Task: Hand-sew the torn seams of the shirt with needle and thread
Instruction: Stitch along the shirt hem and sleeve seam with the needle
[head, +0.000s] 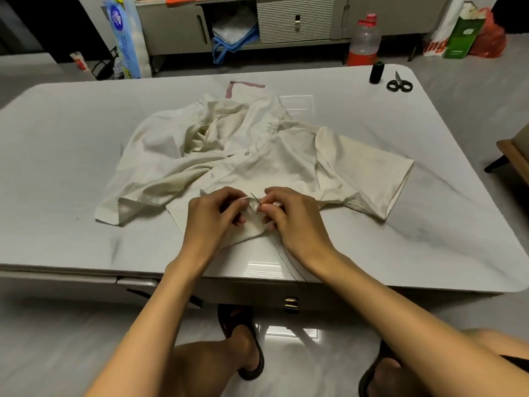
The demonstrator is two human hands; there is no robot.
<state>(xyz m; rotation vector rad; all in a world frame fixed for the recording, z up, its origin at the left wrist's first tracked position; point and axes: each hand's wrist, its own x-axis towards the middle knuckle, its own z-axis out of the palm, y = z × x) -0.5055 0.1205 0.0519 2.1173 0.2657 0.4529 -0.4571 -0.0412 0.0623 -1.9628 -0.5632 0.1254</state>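
A cream short-sleeved shirt (257, 150) lies crumpled on the grey table (71, 167), its lower hem toward me. My left hand (211, 213) pinches a fold of the hem near the front edge. My right hand (289, 216) pinches a thin dark needle (255, 198) that sticks up and to the left out of the fabric between both hands. A dark thread (282, 253) trails from under my right hand down across the table toward its front edge.
A dark thread spool (376, 72) and black-handled scissors (398, 83) stand at the table's far right corner. Beyond the table are a cabinet (294, 21), a red-capped bottle (364, 43) and bags on the floor. My sandalled feet (243, 345) are under the table's front edge.
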